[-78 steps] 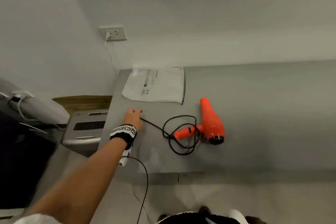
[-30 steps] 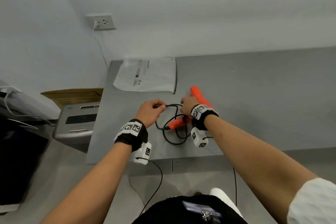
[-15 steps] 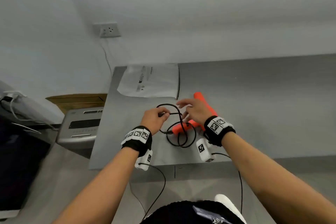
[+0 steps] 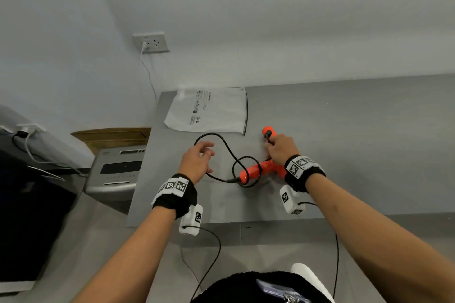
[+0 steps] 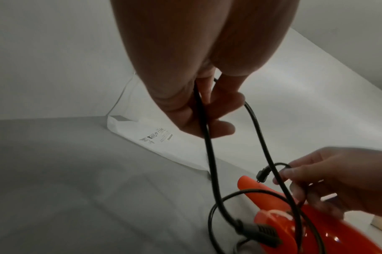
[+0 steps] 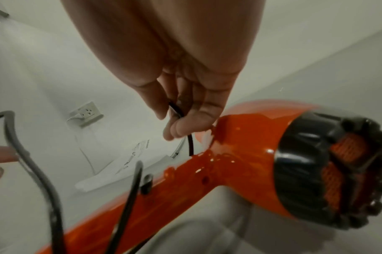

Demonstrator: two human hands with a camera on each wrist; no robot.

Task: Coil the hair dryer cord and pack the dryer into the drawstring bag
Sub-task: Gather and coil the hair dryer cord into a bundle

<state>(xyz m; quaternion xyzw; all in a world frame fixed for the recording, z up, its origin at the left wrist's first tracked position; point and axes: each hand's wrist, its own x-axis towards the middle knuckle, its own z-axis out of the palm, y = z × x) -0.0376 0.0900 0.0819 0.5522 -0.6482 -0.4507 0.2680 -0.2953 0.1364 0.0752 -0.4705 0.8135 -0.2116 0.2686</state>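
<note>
The orange hair dryer (image 4: 251, 171) lies on the grey table (image 4: 357, 155), handle pointing left. Its black cord (image 4: 227, 147) runs from the handle end in loose loops. My left hand (image 4: 200, 156) holds one loop; in the left wrist view the cord (image 5: 208, 146) hangs from its curled fingers (image 5: 207, 110). My right hand (image 4: 278, 149) is over the dryer's barrel and pinches the cord near the plug (image 4: 268, 134) between thumb and fingers (image 6: 179, 118). The white drawstring bag (image 4: 209, 110) lies flat behind the cord, near the wall.
A wall socket (image 4: 151, 43) with a white cable sits above the table's left corner. Left of the table stand a grey machine (image 4: 115, 172) and a cardboard box (image 4: 110, 134). The table's left edge is close to my left hand.
My right hand went from spread over the dryer to pinching the cord near the plug. My left hand moved left, and the cord loop between the hands grew wider.
</note>
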